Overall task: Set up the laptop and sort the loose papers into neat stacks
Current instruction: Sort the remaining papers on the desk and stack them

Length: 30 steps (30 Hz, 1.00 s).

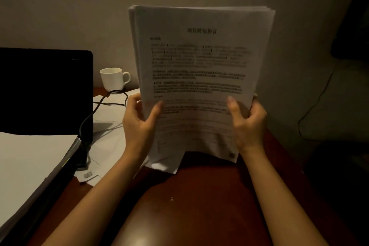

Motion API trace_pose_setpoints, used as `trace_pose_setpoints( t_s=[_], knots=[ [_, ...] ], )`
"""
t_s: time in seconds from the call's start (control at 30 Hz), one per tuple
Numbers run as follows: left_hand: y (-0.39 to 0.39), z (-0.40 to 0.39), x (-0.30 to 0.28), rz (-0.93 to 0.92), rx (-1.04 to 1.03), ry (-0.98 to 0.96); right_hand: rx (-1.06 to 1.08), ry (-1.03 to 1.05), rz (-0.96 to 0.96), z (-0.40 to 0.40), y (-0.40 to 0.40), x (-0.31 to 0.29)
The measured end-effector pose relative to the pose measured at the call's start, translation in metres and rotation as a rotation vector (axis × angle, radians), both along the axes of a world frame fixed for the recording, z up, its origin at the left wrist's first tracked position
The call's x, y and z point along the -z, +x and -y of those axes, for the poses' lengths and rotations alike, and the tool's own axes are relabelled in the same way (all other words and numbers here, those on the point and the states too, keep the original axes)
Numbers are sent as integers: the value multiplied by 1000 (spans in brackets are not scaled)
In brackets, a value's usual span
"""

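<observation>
Upright paper sheaf (2-handed), laptop leftward

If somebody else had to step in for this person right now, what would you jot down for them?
Left hand and right hand: each grips a side of the held sheaf of papers, upright above the desk.
Laptop: open at left, screen dark, cable at its right edge.
Done: one white stack lies in front of the laptop screen.
Left: loose sheets still lie between laptop and hands; square up the sheaf and set it down; the white mug stands near the wall.
</observation>
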State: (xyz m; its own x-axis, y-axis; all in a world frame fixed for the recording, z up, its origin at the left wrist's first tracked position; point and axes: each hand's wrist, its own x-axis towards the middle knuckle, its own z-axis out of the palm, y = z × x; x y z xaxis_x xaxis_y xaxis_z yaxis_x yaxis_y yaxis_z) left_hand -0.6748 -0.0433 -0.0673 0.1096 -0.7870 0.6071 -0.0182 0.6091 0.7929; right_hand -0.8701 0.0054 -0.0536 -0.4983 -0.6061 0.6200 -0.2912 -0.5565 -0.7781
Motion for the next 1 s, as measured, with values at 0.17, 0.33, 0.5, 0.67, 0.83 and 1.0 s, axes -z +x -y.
trace_pose_setpoints(
  t_s=[0.17, 0.33, 0.5, 0.67, 0.83, 1.0],
  knots=[
    [-1, 5, 11, 66, 130, 149, -138, 122, 141, 6, -7, 6],
    [-5, 8, 14, 109, 15, 176, -230, 371, 79, 13, -14, 21],
    [-3, 7, 8, 240, 29, 301, -209, 530, 43, 19, -22, 34],
    [7, 18, 17, 1005, -290, 330, 124, 645, 93, 25, -27, 39],
    [9, 24, 27, 1477, -274, 464, 242, 801, 156, 27, -36, 43],
    [5, 23, 28, 1572, -252, 391, 239, 824, 201, 27, -37, 40]
  ],
)
